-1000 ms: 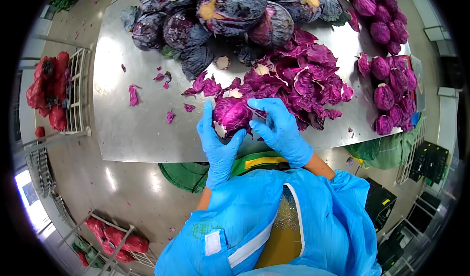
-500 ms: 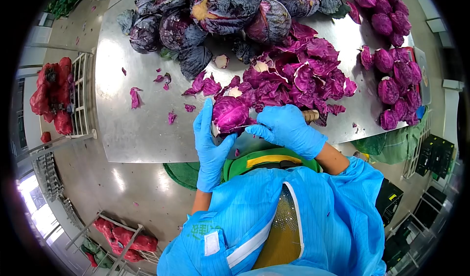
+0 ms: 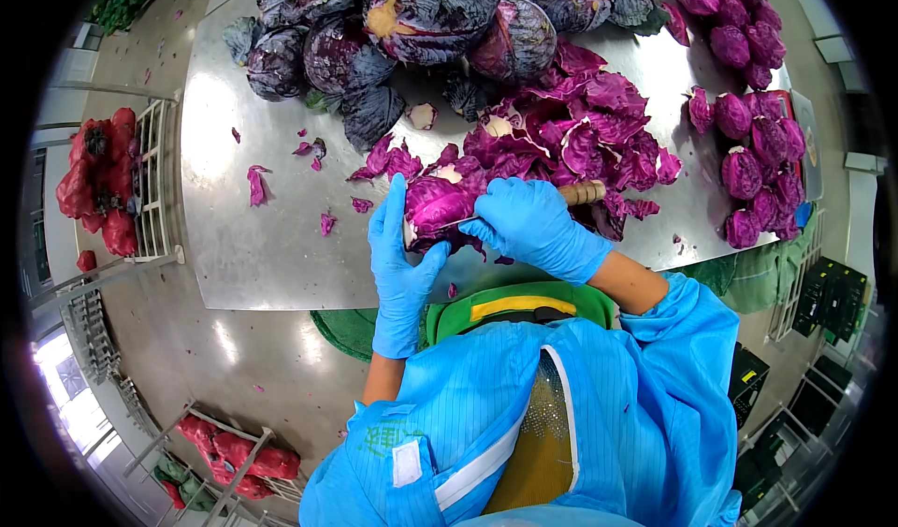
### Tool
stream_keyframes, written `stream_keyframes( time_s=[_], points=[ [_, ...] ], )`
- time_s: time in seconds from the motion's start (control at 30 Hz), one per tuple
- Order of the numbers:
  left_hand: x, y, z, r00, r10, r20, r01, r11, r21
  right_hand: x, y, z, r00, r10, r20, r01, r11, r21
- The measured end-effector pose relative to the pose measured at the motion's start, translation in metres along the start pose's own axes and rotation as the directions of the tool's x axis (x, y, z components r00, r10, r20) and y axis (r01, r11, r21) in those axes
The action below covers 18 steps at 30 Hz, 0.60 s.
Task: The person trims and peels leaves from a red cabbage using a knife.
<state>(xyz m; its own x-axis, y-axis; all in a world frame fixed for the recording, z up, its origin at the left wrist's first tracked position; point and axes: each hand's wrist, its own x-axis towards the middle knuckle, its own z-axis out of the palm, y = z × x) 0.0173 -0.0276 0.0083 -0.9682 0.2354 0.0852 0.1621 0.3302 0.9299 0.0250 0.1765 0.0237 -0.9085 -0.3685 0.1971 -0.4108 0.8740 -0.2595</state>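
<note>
Left hand point(image 3: 400, 270) cups a red cabbage point(image 3: 437, 202), prob steadying it for the wood-handled knife point(image 3: 583, 192) my right hand point(image 3: 535, 230) grips.

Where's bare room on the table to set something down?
Widest: the table's left front, between its front edge, the left hand and the leaf scraps. A narrower, nearly bare strip runs between the leaf pile and trimmed heads. Crowded: the back, under dark cabbages, and the middle, under the leaf pile.
</note>
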Motion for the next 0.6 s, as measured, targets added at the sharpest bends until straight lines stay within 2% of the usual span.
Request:
stream_keyframes(
  time_s=[0.07,0.2,0.3,0.4,0.5,0.6],
  points=[
    [0.004,0.004,0.000,1.000,-0.017,-0.002,0.017,0.999,-0.029,0.000,0.002,0.006,0.999,0.042,0.027,-0.044,0.996,0.080],
    [0.009,-0.001,0.004,0.998,0.049,-0.028,-0.050,0.998,-0.027,0.004,0.009,0.014,0.983,0.144,0.111,-0.170,0.940,0.295],
    [0.010,-0.001,0.007,0.999,0.014,-0.044,-0.017,0.998,-0.067,0.013,0.012,0.009,0.987,0.137,0.080,-0.154,0.950,0.270],
    [0.012,-0.004,0.007,0.999,0.010,-0.050,-0.012,0.999,-0.042,0.022,0.016,0.004,0.936,0.187,0.298,-0.289,0.893,0.346],
    [0.013,-0.003,0.007,0.998,0.022,-0.058,-0.024,0.999,-0.033,0.026,0.019,0.007,0.906,0.208,0.370,-0.336,0.884,0.324],
    [0.013,-0.004,0.008,0.998,0.013,-0.062,-0.016,0.999,-0.044,0.027,0.015,0.005,0.927,0.230,0.296,-0.309,0.916,0.255]
  ],
)
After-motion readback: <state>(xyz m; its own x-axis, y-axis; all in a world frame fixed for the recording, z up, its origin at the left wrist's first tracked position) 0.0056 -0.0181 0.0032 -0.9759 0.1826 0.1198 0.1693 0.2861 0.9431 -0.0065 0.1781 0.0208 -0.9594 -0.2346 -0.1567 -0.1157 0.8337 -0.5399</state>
